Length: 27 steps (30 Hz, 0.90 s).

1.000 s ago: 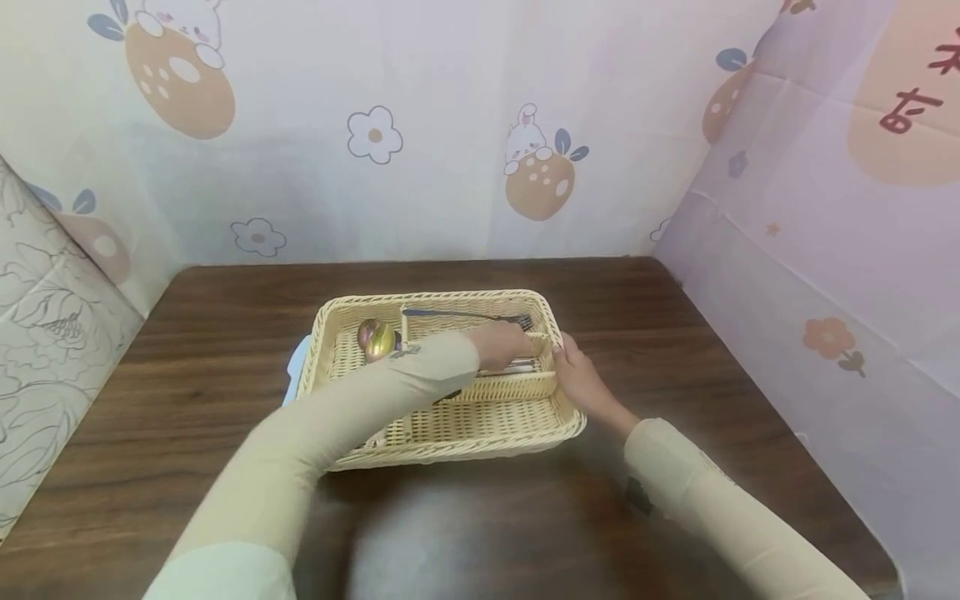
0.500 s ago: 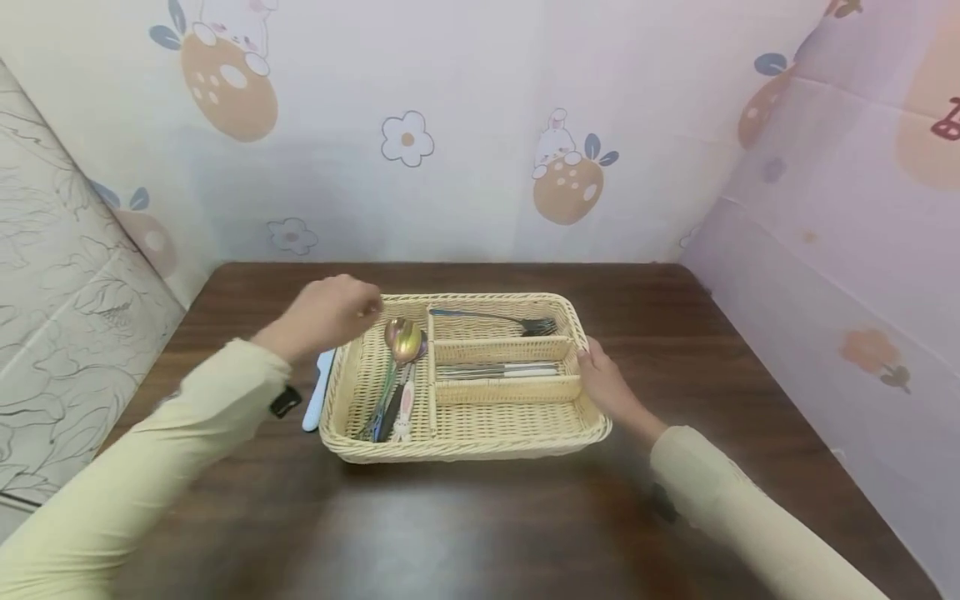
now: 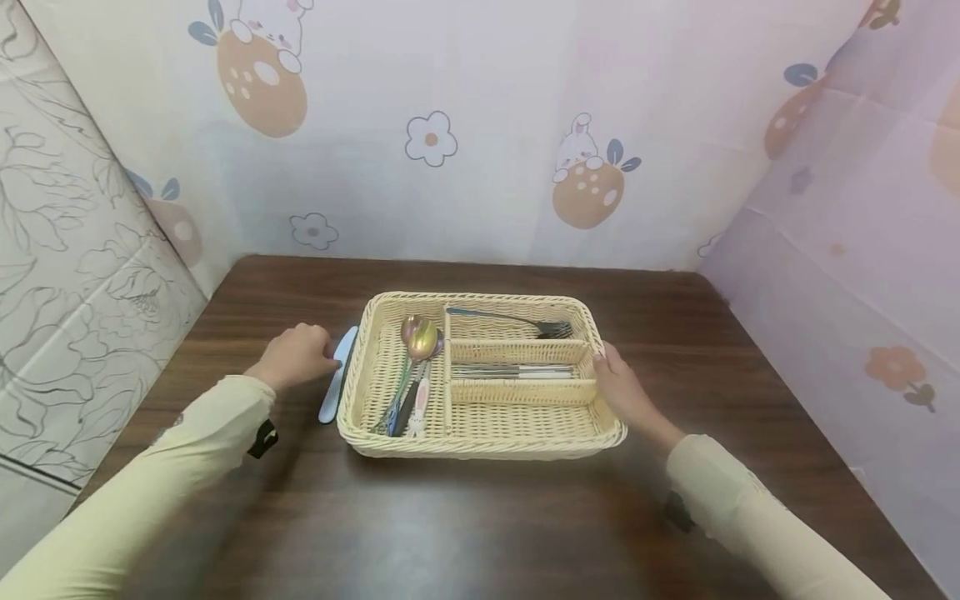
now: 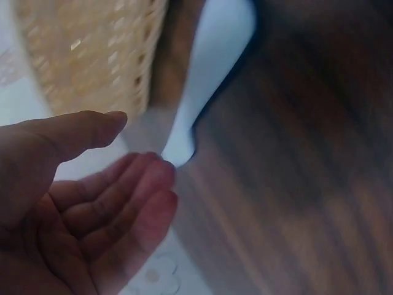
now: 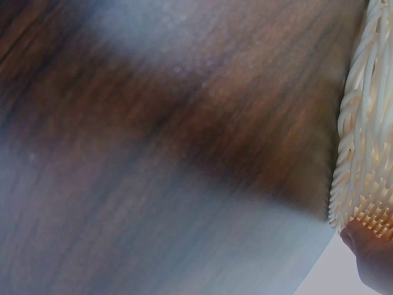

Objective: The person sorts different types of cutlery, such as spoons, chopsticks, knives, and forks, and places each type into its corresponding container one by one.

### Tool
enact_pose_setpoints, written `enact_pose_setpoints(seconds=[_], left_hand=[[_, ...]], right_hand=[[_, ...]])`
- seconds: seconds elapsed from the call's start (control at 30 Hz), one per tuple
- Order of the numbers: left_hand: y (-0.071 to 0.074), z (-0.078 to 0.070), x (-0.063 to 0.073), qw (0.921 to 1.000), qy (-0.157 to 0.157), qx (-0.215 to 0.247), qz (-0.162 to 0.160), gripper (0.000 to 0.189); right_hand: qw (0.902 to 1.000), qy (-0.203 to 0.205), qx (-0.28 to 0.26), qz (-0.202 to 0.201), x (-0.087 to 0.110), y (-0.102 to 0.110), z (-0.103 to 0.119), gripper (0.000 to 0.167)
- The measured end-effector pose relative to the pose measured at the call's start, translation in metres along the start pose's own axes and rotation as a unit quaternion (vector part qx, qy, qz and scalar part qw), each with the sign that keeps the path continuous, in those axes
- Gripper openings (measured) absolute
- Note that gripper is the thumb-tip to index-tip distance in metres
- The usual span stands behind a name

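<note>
My left hand [image 3: 295, 357] hovers beside a light blue table knife [image 3: 337, 377] lying left of the basket. In the left wrist view, the thumb and loosely bent fingers stand apart with nothing between them, fingertips close to one end of the knife [image 4: 212, 55]. My right hand [image 3: 626, 390] grips the right rim of a cream woven cutlery basket [image 3: 480, 450], thumb over the edge. Inside the basket, several spoons [image 3: 423, 340] fill the left compartment. Forks [image 3: 553, 329] lie in the back right one, and slim white-and-metal utensils [image 3: 517, 372] in the middle one.
The basket stands on a dark wooden table [image 3: 465, 525]. Patterned cloth [image 3: 495, 200] hangs along the table's back and both sides.
My left hand has moved from over the basket's compartments out to the left, then down beside the knife. The right hand has stayed on the rim. The head view has turned left.
</note>
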<state>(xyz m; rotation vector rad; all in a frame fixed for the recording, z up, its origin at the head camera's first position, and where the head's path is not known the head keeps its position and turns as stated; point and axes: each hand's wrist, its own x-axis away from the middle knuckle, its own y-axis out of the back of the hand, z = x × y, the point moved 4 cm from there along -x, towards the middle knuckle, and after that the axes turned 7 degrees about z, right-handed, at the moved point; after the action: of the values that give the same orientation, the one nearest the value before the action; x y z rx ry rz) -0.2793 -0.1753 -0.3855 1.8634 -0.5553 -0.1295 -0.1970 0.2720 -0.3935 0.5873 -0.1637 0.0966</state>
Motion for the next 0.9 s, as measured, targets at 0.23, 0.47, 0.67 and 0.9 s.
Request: enact_pose_setpoints(seconds=[0.23, 0.47, 0.67, 0.9], left_hand=[[-0.024, -0.004, -0.002, 0.9998, 0.011, 0.015, 0.003, 0.028], [-0.026, -0.003, -0.004, 0.9985, 0.028, 0.042, -0.023, 0.024], [-0.027, 0.002, -0.009, 0.9935, 0.065, 0.093, 0.012, 0.032], [-0.027, 0.006, -0.009, 0.9909, 0.074, 0.108, 0.030, 0.040]], right_hand=[[0.9998, -0.017, 0.009, 0.005, 0.002, -0.007, -0.002, 0.054], [1.0000, 0.000, 0.005, -0.001, 0.000, -0.006, -0.001, 0.053], [0.9999, -0.008, 0.009, -0.002, -0.001, -0.002, 0.002, 0.054], [0.9998, -0.017, 0.007, 0.005, -0.002, -0.001, 0.002, 0.054]])
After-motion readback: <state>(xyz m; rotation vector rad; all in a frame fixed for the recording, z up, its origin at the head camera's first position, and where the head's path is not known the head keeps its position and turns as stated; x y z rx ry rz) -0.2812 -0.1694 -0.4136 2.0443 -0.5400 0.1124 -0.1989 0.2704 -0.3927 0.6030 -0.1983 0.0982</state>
